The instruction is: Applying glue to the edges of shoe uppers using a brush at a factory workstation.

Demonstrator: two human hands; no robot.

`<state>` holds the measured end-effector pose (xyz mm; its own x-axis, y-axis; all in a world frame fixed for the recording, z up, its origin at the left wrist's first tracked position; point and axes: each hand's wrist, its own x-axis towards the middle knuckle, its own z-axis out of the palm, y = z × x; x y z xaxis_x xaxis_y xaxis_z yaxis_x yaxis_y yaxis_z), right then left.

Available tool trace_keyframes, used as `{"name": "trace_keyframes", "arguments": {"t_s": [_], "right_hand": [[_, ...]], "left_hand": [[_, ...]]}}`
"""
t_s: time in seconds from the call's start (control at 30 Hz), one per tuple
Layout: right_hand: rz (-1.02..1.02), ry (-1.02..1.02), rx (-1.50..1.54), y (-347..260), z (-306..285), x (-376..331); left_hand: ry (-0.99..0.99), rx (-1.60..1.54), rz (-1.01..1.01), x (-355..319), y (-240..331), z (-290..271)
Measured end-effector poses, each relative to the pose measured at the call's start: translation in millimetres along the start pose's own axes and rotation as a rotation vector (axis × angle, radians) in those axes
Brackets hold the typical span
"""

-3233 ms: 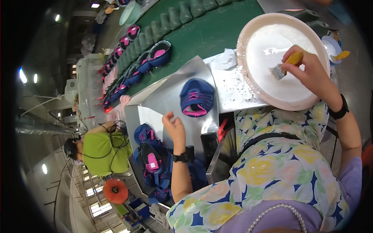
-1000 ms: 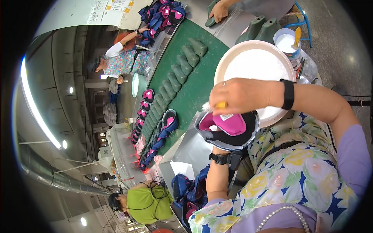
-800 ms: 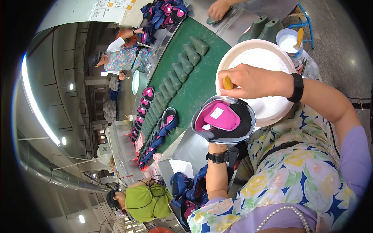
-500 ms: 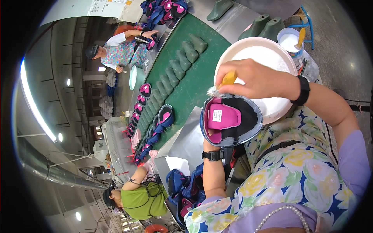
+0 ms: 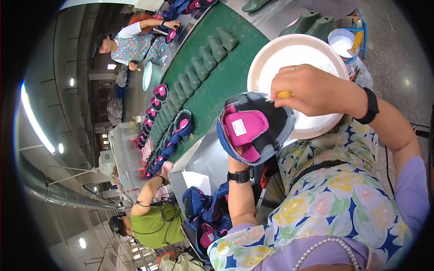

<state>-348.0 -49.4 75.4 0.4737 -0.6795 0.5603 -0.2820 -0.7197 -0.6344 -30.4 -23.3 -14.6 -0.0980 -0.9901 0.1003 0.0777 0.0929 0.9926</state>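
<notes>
My right hand [image 5: 305, 90] is closed around a small brush with a yellow handle [image 5: 284, 95]. Its white bristles touch the edge of a shoe upper [image 5: 253, 122]. The upper is blue outside, with a pink and black inside, a white label and a greyish coating along its rim. From beneath, my left hand [image 5: 234, 161] holds it up, open side facing me; most of those fingers are hidden behind it. Just beyond my right hand stands a wide pale basin [image 5: 253, 74] with white liquid in it.
A green conveyor belt [image 5: 212, 95] carries rows of dark green shoe lasts [image 5: 200, 68] and several uppers [image 5: 181, 124]. More uppers [image 5: 196, 201] lie piled near my left arm. A white bucket [image 5: 340, 43] stands beyond the basin. Two other people [image 5: 156, 223] work across the belt.
The brush has moved right along the upper's rim, to the side nearest the basin. The upper has tilted and shifted slightly left.
</notes>
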Motion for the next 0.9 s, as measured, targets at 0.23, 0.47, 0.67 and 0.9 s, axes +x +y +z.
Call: {"name": "trace_keyframes", "arguments": {"t_s": [0.23,0.47,0.67,0.9], "right_hand": [[0.275,0.149,0.4,-34,32,-28],[0.3,0.322,0.234,-14,21,-36],[0.542,0.443,0.499,-5,7,-35],[0.665,0.345,0.333,28,0,-53]], "left_hand": [[0.106,0.088,0.091,4,-12,-17],[0.202,0.367,0.233,6,-28,-49],[0.345,0.064,-0.043,49,-15,-150],[0.516,-0.152,-0.224,123,-63,-252]]}}
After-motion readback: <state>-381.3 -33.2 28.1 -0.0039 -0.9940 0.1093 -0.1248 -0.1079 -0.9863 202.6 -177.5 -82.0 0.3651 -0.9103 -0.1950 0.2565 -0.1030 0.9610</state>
